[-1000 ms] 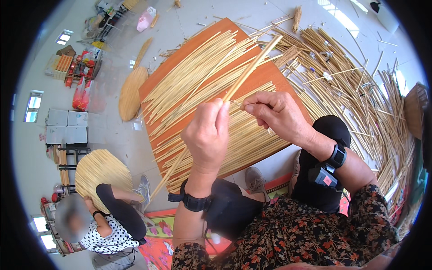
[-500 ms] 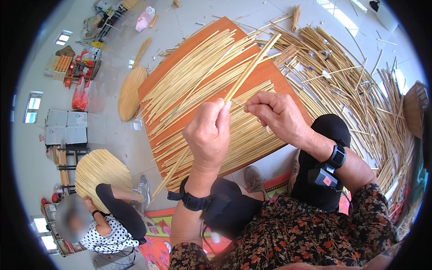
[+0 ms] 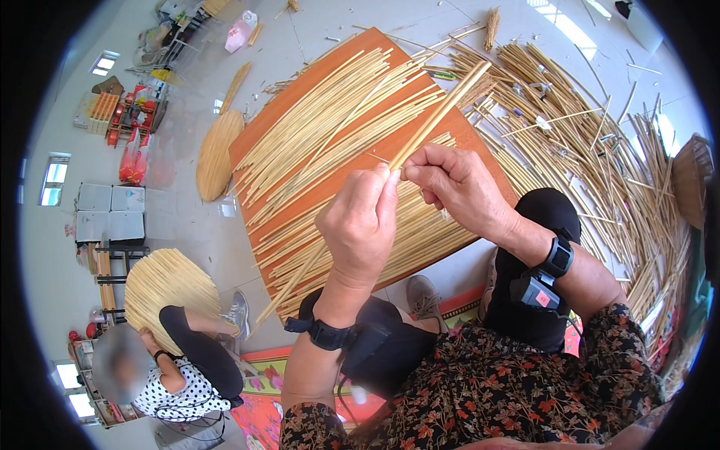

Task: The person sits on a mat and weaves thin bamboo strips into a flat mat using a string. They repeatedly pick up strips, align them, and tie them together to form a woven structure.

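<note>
My left hand (image 3: pixel 358 217) is closed around long pale-yellow stalks (image 3: pixel 448 103), which slant up to the right over the orange board (image 3: pixel 259 139). My right hand (image 3: pixel 450 184) is pinched right beside my left fingertips, against the stalks, on a thin strand (image 3: pixel 377 157) whose free bit pokes out to the upper left. The exact grip at the fingertips is too small to make out clearly. Rows of loose stalks (image 3: pixel 322 112) lie on the board beneath both hands.
A large pile of stalks (image 3: pixel 570 142) covers the floor at right, near a basket (image 3: pixel 688 180). An oval wooden piece (image 3: pixel 217 161) lies left of the board. A co-worker (image 3: pixel 172 390) sits at lower left holding a round stalk mat (image 3: pixel 165 285). Boxes (image 3: pixel 112 210) line the left wall.
Both hands and the held stalks have shifted right. My right fingertips have come up against the stalks, and the thin strand now pokes out on their left side.
</note>
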A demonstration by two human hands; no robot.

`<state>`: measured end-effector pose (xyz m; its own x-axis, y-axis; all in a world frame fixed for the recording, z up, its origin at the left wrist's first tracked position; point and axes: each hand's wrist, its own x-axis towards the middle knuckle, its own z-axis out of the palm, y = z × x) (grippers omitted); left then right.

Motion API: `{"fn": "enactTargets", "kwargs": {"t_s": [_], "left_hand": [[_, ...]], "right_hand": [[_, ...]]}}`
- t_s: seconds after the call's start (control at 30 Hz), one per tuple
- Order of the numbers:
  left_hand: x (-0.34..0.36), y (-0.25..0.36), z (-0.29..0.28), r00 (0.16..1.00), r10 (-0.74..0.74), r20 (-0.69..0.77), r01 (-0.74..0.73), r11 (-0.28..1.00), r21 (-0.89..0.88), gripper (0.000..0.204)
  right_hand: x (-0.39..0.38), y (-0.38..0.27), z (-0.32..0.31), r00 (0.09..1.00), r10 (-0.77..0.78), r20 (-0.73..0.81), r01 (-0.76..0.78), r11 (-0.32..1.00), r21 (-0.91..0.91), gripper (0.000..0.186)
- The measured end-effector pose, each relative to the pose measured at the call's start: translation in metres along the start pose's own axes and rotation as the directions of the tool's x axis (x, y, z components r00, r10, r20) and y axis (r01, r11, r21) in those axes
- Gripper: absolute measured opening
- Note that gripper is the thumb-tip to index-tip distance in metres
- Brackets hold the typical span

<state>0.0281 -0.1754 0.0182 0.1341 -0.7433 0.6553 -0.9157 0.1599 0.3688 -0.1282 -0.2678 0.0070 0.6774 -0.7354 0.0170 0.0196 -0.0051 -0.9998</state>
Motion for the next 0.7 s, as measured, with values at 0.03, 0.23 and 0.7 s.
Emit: {"fn": "enactTargets", "kwargs": {"t_s": [0.03, 0.23, 0.7], "left_hand": [[0.001, 0.0, 0.001, 1.0, 0.009, -0.005, -0.009, 1.0, 0.02, 0.013], [0.006, 0.0, 0.004, 0.987, 0.162, -0.014, -0.157, 0.972, 0.176, 0.015], [-0.005, 0.006, 0.017, 0.987, 0.158, 0.001, -0.157, 0.98, 0.125, 0.017]], "right_hand": [[0.002, 0.001, 0.001, 1.0, 0.001, -0.012, -0.001, 0.999, 0.035, 0.025], [0.014, 0.009, -0.001, 0.972, 0.236, 0.001, -0.227, 0.932, 0.284, 0.035], [0.005, 0.011, 0.008, 0.985, 0.129, -0.111, -0.096, 0.96, 0.262, 0.034]]}}
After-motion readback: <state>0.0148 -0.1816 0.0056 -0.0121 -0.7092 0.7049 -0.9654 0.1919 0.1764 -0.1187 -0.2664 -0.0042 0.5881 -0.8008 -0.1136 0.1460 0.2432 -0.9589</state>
